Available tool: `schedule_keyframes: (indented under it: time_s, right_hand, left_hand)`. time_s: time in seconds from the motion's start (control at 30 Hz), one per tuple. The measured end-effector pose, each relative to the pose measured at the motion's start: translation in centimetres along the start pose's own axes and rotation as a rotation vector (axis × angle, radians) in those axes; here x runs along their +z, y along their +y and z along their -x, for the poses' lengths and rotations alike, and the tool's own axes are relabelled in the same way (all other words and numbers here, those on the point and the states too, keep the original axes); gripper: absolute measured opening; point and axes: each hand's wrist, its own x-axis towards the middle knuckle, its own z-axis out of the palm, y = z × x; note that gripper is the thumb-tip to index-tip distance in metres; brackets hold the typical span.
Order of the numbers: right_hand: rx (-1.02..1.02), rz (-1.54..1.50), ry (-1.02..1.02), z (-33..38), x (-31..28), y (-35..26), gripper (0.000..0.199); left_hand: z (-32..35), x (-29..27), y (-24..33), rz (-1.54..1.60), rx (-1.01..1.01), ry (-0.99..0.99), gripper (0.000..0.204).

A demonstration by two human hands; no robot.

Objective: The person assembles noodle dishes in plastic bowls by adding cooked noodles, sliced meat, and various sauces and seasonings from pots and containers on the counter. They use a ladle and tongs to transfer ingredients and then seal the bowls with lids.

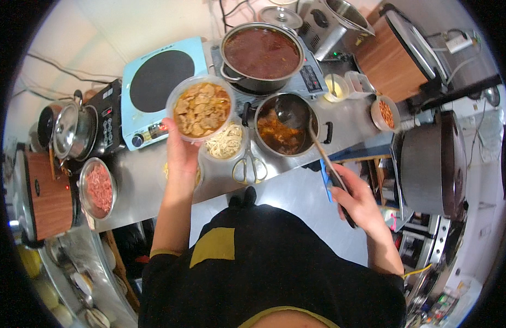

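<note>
My left hand (182, 146) is closed on a round clear plastic container (202, 108) filled with pieces of meat in orange-brown sauce, raised above the counter. In my right hand (352, 192) is the dark handle of a ladle (292, 113), whose bowl sits inside a small steel pot (286, 123). Reddish-brown liquid with solid bits lies in that pot. Below the held container stands a tub of pale noodles (225, 142), partly covered by it. A pair of scissors (249, 167) rests on the counter between the noodles and the pot.
Behind stands a large pot of dark red broth (262, 53). A light-blue hot plate (164, 82) is at the back left, a bowl of raw meat (99, 188) farther left. To the right are a small bowl of nuts or beans (385, 113) and a large grey cooker (432, 164).
</note>
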Motion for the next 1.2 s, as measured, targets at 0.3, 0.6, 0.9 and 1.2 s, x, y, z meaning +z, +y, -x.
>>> schedule_keyframes:
  time_s: [0.3,0.6,0.9,1.2]
  right_hand:
    - [0.196,-0.654,-0.089,-7.6,4.9,6.2,0.041]
    - [-0.068,-0.309,0.188,-10.4,-3.8,7.8,0.026]
    - [-0.436,0.832,0.521,-34.7,-21.0,8.9,0.028]
    - [-0.457,0.786,-0.005,-43.3,-24.3,7.0,0.022]
  left_hand:
    - [2.3,-3.4,3.2,-0.014,-0.008,-0.095,0.071]
    - [5.9,1.6,3.4,-0.034,0.050,-0.077,0.073]
    - [7.0,13.7,-1.9,0.086,0.055,0.069,0.074]
    - [6.8,23.7,-10.6,0.185,0.082,0.181,0.079]
